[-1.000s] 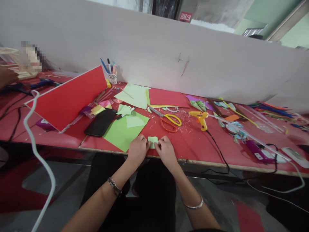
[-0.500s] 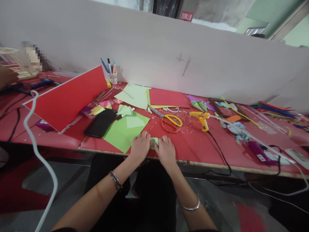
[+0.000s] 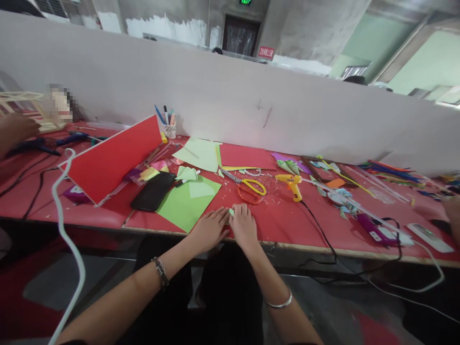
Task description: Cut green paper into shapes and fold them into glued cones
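A small piece of light green paper (image 3: 231, 211) shows between my hands at the table's front edge, mostly covered by fingers. My left hand (image 3: 210, 229) lies flat beside it, fingers stretched toward the paper. With bent fingers my right hand (image 3: 245, 225) grips the paper and presses it on the table. Left of them lies a bright green sheet (image 3: 176, 211) with a paler cut piece (image 3: 201, 189) on top. Scissors (image 3: 254, 186) with yellow and orange handles rest just beyond my hands. A yellow glue gun (image 3: 293, 185) lies to the right.
A black phone (image 3: 153, 191) lies left of the green sheet, before a tilted red board (image 3: 115, 158). Behind are a pen cup (image 3: 170, 129) and stacked coloured sheets (image 3: 244, 157). Cords and a purple power strip (image 3: 375, 230) lie right. Another person's hand (image 3: 17, 129) is far left.
My left hand's fingers have straightened and flattened over the paper, and less of the paper shows. My right hand stays on it. The camera view has tilted up slightly.
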A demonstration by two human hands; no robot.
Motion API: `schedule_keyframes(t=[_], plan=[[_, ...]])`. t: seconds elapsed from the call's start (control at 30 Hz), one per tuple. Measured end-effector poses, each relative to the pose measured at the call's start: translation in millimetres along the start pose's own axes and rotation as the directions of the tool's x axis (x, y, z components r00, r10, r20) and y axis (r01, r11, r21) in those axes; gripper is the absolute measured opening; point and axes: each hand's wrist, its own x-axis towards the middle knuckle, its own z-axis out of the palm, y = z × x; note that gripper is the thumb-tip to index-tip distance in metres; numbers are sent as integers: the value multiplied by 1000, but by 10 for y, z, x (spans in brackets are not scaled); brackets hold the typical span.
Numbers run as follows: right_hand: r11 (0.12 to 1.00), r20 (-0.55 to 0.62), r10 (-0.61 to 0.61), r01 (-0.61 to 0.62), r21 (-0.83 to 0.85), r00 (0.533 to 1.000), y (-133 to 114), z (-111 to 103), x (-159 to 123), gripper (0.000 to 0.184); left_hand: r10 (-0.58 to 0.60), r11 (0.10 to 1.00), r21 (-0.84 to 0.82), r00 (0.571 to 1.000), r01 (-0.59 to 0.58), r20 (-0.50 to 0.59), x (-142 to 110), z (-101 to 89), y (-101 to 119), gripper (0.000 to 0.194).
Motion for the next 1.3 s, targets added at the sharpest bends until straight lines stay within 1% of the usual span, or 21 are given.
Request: schedule_keyframes(t=[0.07,0.13,0.17,0.23,0.3,0.37,0.5,0.53,0.6,0.67,0.7,0.77,0.8,0.87,0.93,1.0,1.03,1.07,1.17,1.23,1.3], plan=[[999,-5,-51,51,-4,999,-7,30,-6,23,-6,999,-38,1000,6,13,-60,23,5,65],[991,-3,-134,134,22,991,4,79,-42,30,-19,999,-43,999,20,27,-84,29,18,83],[984,0,-175,174,46,985,19,103,-73,34,-21,999,-34,999,22,38,-84,29,26,89],[971,9,-220,218,96,975,69,130,-159,40,-16,1000,1,998,16,66,-71,29,40,94],[964,24,-232,226,138,973,135,115,-267,43,2,999,47,996,-6,91,-69,45,55,92],[954,29,-256,248,166,966,196,66,-377,46,31,994,102,996,-39,84,-103,82,68,83],[929,35,-327,315,194,944,245,-6,-539,52,59,977,208,998,-52,-31,-268,137,54,52],[923,29,-341,329,199,940,241,-5,-559,50,99,972,218,994,-87,-44,-303,125,35,44],[909,2,-365,355,219,931,223,4,-571,42,223,952,225,973,-205,-54,-327,59,-12,30],[892,-32,-375,370,262,926,206,-16,-547,31,274,944,207,959,-255,-67,-281,-53,-50,20],[882,-43,-371,367,297,928,201,-48,-526,28,292,945,177,953,-274,-84,-238,-119,-59,19],[848,-26,-362,341,405,932,199,-159,-477,30,317,948,72,941,-310,-115,-138,-260,-54,24],[822,1,-356,313,475,934,201,-233,-454,34,302,953,11,944,-303,-134,-92,-330,-43,28],[733,96,-400,256,630,911,204,-386,-415,38,269,948,-137,954,-287,-136,-28,-462,-19,36],[641,146,-452,207,740,880,199,-511,-383,38,282,918,-277,958,-284,-48,-5,-572,-4,42],[579,157,-479,176,796,864,183,-587,-353,39,287,896,-363,957,-254,39,-11,-648,-3,45],[557,158,-482,162,814,862,171,-606,-337,40,270,900,-369,961,-233,51,-18,-671,-5,47],[537,158,-478,145,831,864,158,-616,-319,40,239,912,-352,970,-211,38,-24,-686,-8,49],[496,147,-443,105,862,885,112,-617,-244,40,151,950,-265,985,-168,-82,-13,-695,-26,53],[508,103,-398,126,852,912,82,-615,-174,36,129,960,-227,980,-162,-152,26,-697,-49,53],[554,21,-351,190,810,936,56,-618,-91,33,110,969,-194,973,-150,-204,83,-714,-85,51]])
